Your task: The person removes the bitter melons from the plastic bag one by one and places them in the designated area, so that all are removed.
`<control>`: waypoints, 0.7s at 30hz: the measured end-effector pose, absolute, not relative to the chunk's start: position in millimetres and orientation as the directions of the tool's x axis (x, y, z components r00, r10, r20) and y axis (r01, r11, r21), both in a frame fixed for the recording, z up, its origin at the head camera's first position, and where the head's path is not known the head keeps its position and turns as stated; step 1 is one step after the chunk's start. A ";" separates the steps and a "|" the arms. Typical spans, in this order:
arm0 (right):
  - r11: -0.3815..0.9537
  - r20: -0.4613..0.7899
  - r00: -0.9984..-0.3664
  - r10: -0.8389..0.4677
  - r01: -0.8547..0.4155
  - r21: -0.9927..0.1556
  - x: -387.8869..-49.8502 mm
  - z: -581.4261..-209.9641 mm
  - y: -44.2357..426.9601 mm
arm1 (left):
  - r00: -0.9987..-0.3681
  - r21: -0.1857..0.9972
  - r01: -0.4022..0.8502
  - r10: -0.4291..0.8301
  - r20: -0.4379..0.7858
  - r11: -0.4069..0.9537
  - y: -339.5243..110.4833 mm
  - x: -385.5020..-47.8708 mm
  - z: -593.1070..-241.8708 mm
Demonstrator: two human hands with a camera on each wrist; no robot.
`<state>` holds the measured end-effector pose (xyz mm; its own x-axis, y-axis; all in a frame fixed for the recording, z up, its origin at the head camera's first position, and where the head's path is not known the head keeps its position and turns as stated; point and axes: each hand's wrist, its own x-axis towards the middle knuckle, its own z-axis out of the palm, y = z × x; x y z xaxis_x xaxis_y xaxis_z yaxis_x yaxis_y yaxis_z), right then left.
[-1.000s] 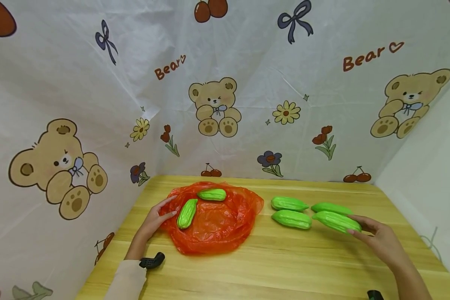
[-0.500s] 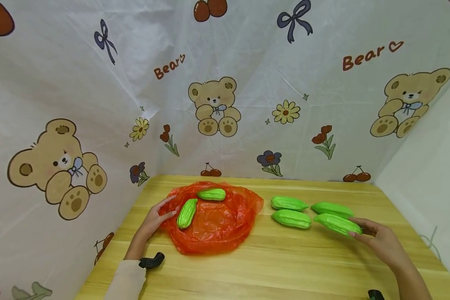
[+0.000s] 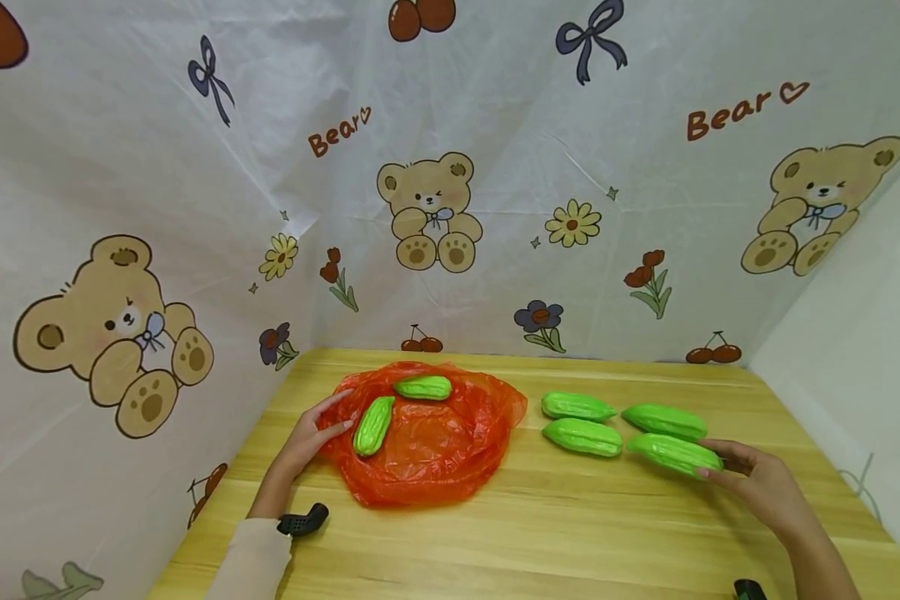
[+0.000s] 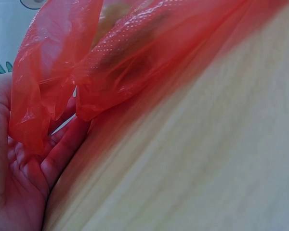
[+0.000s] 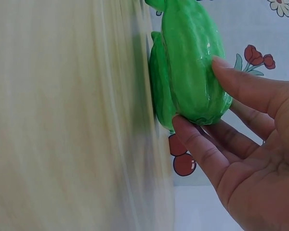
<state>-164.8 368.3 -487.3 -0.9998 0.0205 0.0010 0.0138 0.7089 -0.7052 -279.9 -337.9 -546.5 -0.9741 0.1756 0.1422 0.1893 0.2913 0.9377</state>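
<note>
In the head view, a red plastic bag (image 3: 435, 446) lies spread on the left of the table. Two green bitter melons lie inside: one melon (image 3: 374, 426) at its left and another melon (image 3: 423, 387) at its back. My left hand (image 3: 307, 437) holds the bag's left edge; the left wrist view shows red film (image 4: 53, 96) falling between thumb and fingers. On the right, my right hand (image 3: 761, 483) pinches the end of a bitter melon (image 3: 673, 454), thumb on one side and fingers on the other. Its underside is partly hidden.
Behind the held melon lies another melon (image 3: 664, 422). To its left are a back melon (image 3: 578, 406) and a front melon (image 3: 582, 437). A bear-printed cloth (image 3: 495, 283) rises behind the wooden table (image 3: 540, 533). A cable (image 3: 862, 483) hangs at right.
My right hand has lowered the bitter melon slightly toward the front, and more of the melon behind it shows. The left hand and the bag have stayed put.
</note>
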 end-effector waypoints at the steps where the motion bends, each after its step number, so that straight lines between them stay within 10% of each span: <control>1: 0.713 0.004 -1.000 0.025 0.015 -0.701 -165.2 -488.1 368.3 | -0.975 0.936 0.189 0.172 0.143 0.295 -338.0 -279.8 -545.9; 21: 0.703 0.004 -1.000 0.029 0.018 -0.711 -165.4 -493.3 370.3 | -0.972 0.938 0.189 0.189 0.137 0.290 -334.9 -276.2 -540.3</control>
<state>-165.4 370.3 -493.3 -0.9996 0.0294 0.0042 0.0176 0.7027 -0.7112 -276.2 -334.9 -540.3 -0.9724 0.1887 0.1374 0.1888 0.2896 0.9383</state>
